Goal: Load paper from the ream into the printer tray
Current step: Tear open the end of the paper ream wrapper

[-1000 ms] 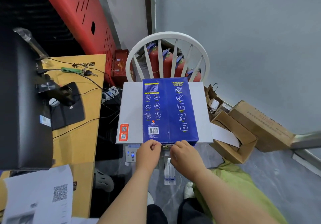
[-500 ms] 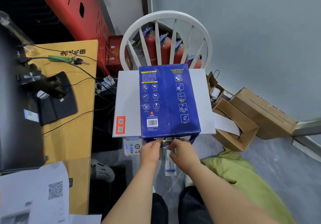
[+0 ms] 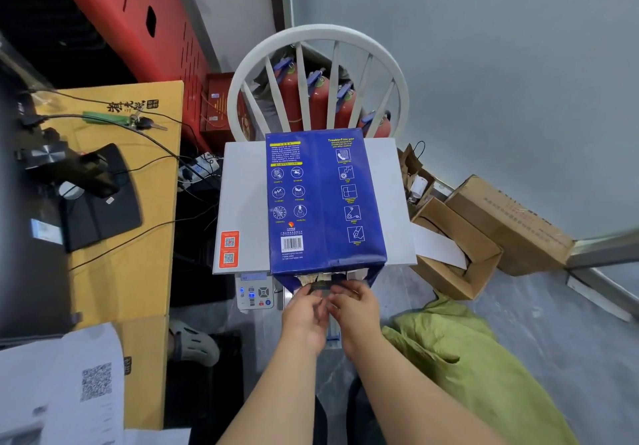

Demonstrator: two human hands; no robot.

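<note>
A blue-wrapped paper ream (image 3: pixel 323 199) lies on top of the white printer (image 3: pixel 242 202), which rests on a white chair. The wrapper's near end is torn open, with a loose flap (image 3: pixel 320 287) hanging down and white paper edges showing. My left hand (image 3: pixel 304 313) and my right hand (image 3: pixel 354 306) are side by side just below that end, fingers pinching the torn flap. The printer's control panel (image 3: pixel 255 293) sticks out below the lid, left of my hands. The printer tray is hidden behind my hands and the ream.
A yellow cardboard-covered desk (image 3: pixel 124 237) with cables, keys and a black stand is on the left. Printed sheets (image 3: pixel 69 389) lie at lower left. Open cardboard boxes (image 3: pixel 460 258) sit on the right, a green cloth (image 3: pixel 463 368) on the floor, fire extinguishers (image 3: pixel 318 99) behind the chair.
The wrapper's near end has been torn open further and the flap now hangs down. Both hands have dropped slightly below the ream's edge, still together on it.
</note>
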